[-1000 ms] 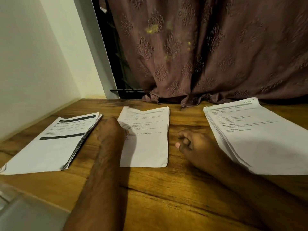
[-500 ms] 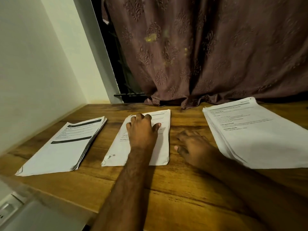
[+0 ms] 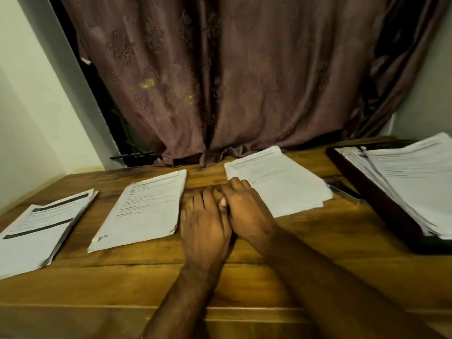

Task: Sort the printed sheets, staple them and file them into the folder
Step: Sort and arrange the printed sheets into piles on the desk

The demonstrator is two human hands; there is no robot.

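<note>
Three piles of printed sheets lie on the wooden table: a left pile (image 3: 41, 223) with black bars, a middle pile (image 3: 146, 209), and a right pile (image 3: 281, 182). A dark folder (image 3: 381, 199) at the far right holds more sheets (image 3: 413, 177). A stapler (image 3: 344, 190) lies between the right pile and the folder. My left hand (image 3: 204, 221) rests flat on the bare wood between the middle and right piles. My right hand (image 3: 247, 209) lies beside it, touching it, fingers loosely curled, fingertips at the right pile's near-left edge. Neither hand holds anything.
A brown patterned curtain (image 3: 232, 81) hangs behind the table and drapes onto its far edge. A pale wall (image 3: 29, 118) runs along the left side. Bare wood (image 3: 244, 285) stretches from the piles to the table's front edge.
My left hand has come off the middle pile and moved right, landing beside my right hand. The view has swung right, bringing the folder and stapler into sight.
</note>
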